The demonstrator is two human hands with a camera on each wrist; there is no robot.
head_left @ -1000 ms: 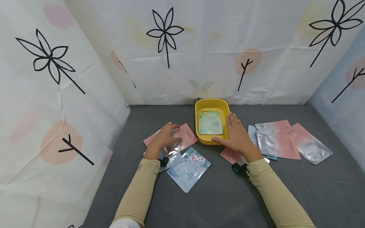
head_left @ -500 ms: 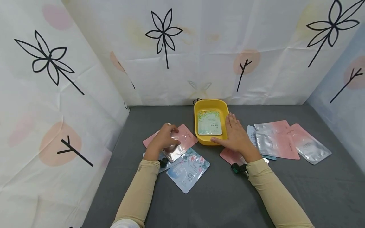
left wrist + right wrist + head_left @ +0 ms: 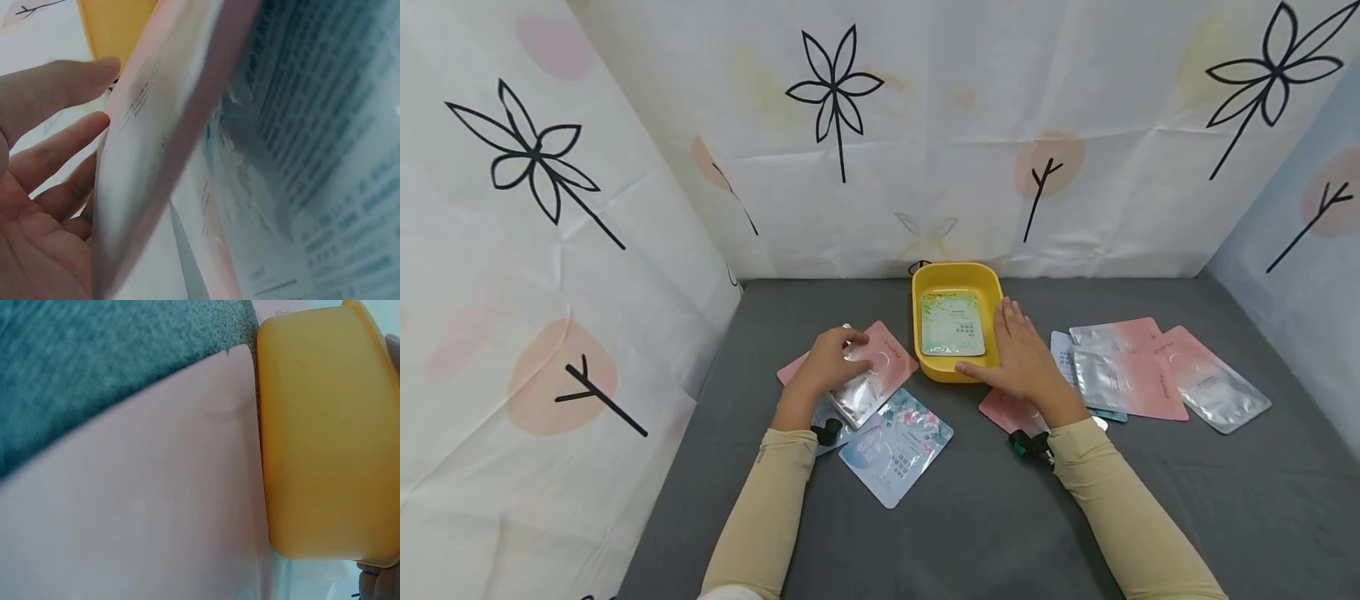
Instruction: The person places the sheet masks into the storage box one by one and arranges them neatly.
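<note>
My left hand (image 3: 831, 367) lies over a pink and silver sachet (image 3: 891, 358). In the left wrist view the thumb and fingertips touch the sachet (image 3: 147, 125) with a visible gap between them. Its lower silver end overlaps blue sachets, one with a flower print (image 3: 898, 446). My right hand (image 3: 1030, 362) rests against the right side of a yellow tray (image 3: 917, 333), fingers straight, thumb over the near rim. Inside the tray lies a green printed sachet (image 3: 952, 325). In the right wrist view the tray's outer wall (image 3: 325, 431) stands beside a pale pink sachet (image 3: 187, 481).
Several pink and silver sachets (image 3: 1131, 379) overlap at the right, with blue ones partly under them. Part of a pink sachet (image 3: 1007, 410) shows below my right hand. White printed cloth (image 3: 955, 142) hangs behind the grey table (image 3: 970, 517).
Under my left hand the pink and silver sachet has shifted slightly, and more of its silver end covers the blue sachet. The right hand and tray stay in place.
</note>
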